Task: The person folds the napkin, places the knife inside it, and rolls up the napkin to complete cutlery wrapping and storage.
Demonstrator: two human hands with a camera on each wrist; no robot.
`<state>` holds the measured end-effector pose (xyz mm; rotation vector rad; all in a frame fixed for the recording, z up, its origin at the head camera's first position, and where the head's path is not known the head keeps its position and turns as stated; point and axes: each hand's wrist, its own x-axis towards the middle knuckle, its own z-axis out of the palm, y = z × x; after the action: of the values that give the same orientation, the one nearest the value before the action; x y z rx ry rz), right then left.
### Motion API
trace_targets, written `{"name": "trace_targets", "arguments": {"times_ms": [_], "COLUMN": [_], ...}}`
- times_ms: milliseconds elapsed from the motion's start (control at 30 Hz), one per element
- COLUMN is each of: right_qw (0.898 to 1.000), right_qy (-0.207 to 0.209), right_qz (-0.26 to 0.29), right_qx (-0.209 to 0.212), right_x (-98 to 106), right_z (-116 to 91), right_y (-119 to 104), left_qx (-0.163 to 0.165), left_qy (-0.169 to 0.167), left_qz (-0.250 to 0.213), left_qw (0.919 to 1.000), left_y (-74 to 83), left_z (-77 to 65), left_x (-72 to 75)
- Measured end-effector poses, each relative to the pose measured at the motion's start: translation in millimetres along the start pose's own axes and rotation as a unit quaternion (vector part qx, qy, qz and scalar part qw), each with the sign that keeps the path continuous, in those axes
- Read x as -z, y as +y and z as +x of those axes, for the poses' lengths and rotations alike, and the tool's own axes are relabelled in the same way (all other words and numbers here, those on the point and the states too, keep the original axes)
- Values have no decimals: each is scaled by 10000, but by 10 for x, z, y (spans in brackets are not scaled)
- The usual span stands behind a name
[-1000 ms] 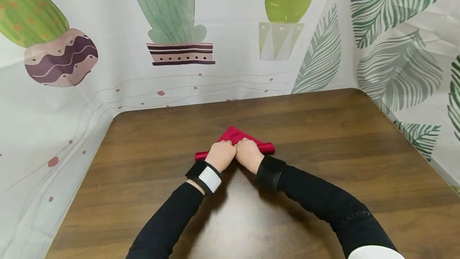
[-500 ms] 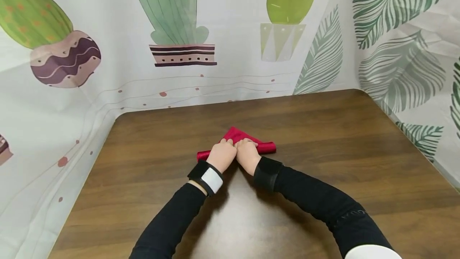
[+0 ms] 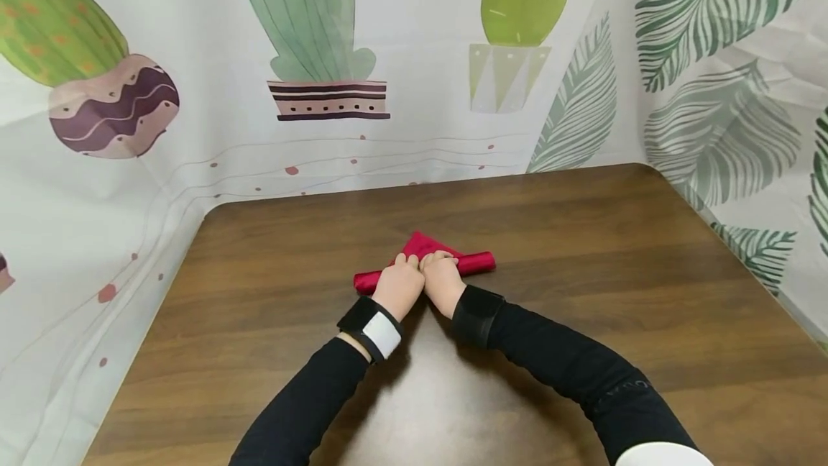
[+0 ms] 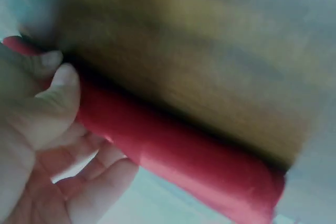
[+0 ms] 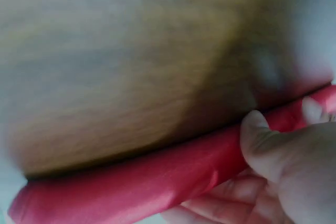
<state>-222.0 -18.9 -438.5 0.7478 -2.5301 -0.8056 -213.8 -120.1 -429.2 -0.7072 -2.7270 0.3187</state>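
Note:
A glossy red cloth (image 3: pixel 479 262) lies rolled into a slim tube across the table, its unrolled part a flat triangular corner (image 3: pixel 420 244) pointing to the far side. Side by side at the middle of the tube, my left hand (image 3: pixel 399 285) and right hand (image 3: pixel 443 283) hold it. In the left wrist view, the left thumb presses the near side of the roll (image 4: pixel 184 156), and the fingers curl over its other side. The right wrist view has the right hand (image 5: pixel 299 166) pinching the roll (image 5: pixel 131 182) likewise. Both tube ends stick out past the hands.
The brown wooden table (image 3: pixel 582 236) has rounded far corners. Behind it and along both sides hangs a white cloth backdrop (image 3: pixel 427 92) printed with cacti and leaves. A white round-edged thing (image 3: pixel 663 454) shows at the bottom right, by the right sleeve.
The red tube has rolled slightly away from me, and the flat corner beyond it looks a little shorter. Both hands keep their hold near the middle; the head view has shifted slightly.

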Motion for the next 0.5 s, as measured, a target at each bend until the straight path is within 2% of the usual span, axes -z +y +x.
{"name": "trace_targets", "arguments": {"times_ms": [33,100,133,200,233,333,433,500], "right_qw": [10000,9996,9998,9995,9996,9982,9914,9847], "right_qy": [11,-286,-158,-259,-244,523,735,831], "right_qz": [63,27,-52,-96,-84,302,1064,1479], "right_qx": [-48,52,54,124,135,66,188,386], "right_x": [-27,-71,-198,-400,-542,-1216,-1683,-1819], "right_z": [9,36,66,145,193,397,553,594], "right_y": [-16,-68,-139,-261,-331,-530,-595,-581], "left_qx": [-37,0,45,174,207,147,39,26], "left_qy": [-17,-153,-223,-337,-319,-55,264,232], "left_qz": [-13,-133,-171,-247,-263,-152,-3,-35], "left_qw": [10000,9998,9996,9990,9989,9998,9996,9997], "left_y": [-5,-29,-47,-70,-74,-51,-18,-17], "left_z": [1,18,33,47,43,4,-28,-23], "left_x": [0,11,12,26,30,24,13,16]}}
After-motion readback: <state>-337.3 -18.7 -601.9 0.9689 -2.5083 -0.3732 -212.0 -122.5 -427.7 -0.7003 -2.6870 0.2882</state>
